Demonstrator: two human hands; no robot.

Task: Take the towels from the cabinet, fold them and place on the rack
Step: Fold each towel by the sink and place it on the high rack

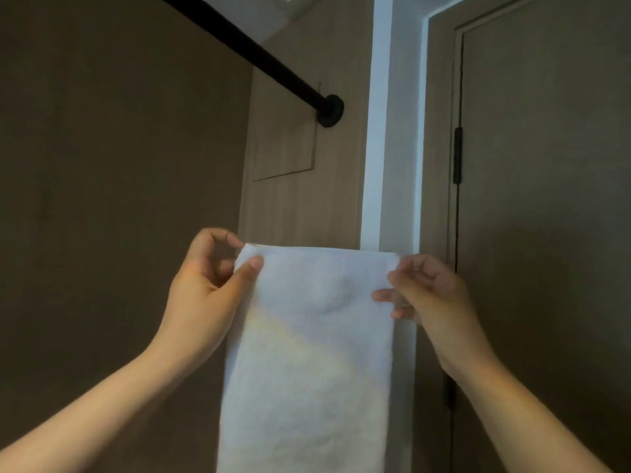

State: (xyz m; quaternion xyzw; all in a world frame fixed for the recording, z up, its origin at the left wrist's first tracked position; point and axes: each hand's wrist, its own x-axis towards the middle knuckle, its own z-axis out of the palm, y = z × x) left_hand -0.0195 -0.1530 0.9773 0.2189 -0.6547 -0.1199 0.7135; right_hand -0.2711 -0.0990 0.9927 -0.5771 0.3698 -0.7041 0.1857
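Towel [307, 353] white, hanging long below both hands | left hand [205, 285] pinches top left corner | right hand [430, 295] pinches top right corner | black rod [259, 59] above fingers, apart | door [546, 199] right of fingers

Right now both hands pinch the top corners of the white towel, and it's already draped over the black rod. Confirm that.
Not quite. The towel is not draped over the black rod. The head view shows it hanging below the rod and apart from it. The rest holds: the left hand and the right hand each pinch a top corner of the white towel.
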